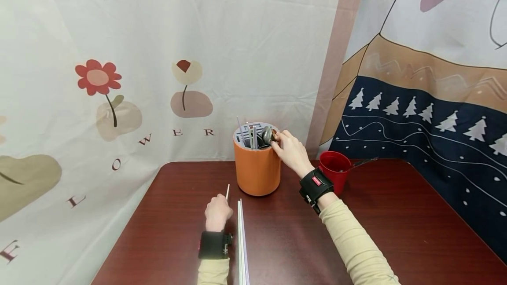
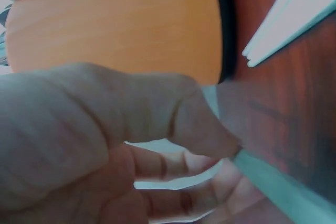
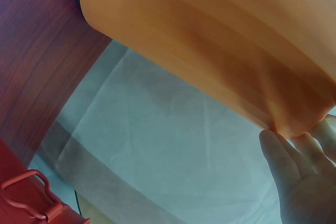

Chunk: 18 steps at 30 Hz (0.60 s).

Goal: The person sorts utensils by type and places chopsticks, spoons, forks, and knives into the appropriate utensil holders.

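My left hand (image 1: 218, 213) pinches a pale chopstick (image 2: 273, 184) between thumb and fingertips, low over the table in front of an orange utensil holder (image 1: 257, 170). Beside that hand, a few long pale chopsticks (image 1: 242, 245) lie on the table, pointing toward the holder. Up at the holder's right rim is my right hand (image 1: 292, 151); it grips the rim with thumb and fingers, as the right wrist view shows. A metal spoon (image 1: 267, 134) stands in the holder, its bowl right next to those fingers. Several thin sticks (image 1: 252, 137) also stick up from the holder.
Behind my right wrist stands a red cup (image 1: 334, 168) with a metal utensil (image 1: 362, 162) leaning out over its rim. The dark red wooden table (image 1: 166, 241) meets a printed cloth (image 1: 253, 47) at the back and a navy patterned cloth (image 1: 420, 140) on the right.
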Tool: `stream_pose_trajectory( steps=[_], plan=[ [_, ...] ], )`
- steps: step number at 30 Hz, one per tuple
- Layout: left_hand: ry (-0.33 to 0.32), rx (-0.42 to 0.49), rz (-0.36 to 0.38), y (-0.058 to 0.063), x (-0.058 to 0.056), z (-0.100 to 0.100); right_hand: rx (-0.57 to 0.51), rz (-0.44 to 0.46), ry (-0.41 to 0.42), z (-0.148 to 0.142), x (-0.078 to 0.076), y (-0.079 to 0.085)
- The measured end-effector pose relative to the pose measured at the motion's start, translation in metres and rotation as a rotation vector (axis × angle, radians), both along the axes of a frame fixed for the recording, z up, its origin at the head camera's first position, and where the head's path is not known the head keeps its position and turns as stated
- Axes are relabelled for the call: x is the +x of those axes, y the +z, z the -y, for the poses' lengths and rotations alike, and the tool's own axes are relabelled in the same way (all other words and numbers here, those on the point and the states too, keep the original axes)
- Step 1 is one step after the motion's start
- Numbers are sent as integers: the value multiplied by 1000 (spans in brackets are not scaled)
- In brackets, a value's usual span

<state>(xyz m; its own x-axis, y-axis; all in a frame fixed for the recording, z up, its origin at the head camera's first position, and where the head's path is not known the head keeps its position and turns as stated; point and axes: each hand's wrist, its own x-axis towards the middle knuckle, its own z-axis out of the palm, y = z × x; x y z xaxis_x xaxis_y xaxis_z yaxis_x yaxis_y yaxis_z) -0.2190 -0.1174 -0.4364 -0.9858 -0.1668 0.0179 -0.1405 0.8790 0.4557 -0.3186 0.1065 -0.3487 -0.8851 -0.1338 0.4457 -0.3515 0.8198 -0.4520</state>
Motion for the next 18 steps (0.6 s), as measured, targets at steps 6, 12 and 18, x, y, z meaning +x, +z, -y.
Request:
stream_pose_trajectory(
  steps=[6, 12, 18],
  plan=[
    [55, 16, -185, 7, 2, -2, -4, -1, 2, 0, 0, 1],
    [85, 20, -330, 16, 5, -3, 1, -6, 5, -1, 0, 0],
    [101, 47, -473, 23, 7, -4, 5, 3, 5, -2, 0, 0]
  ],
)
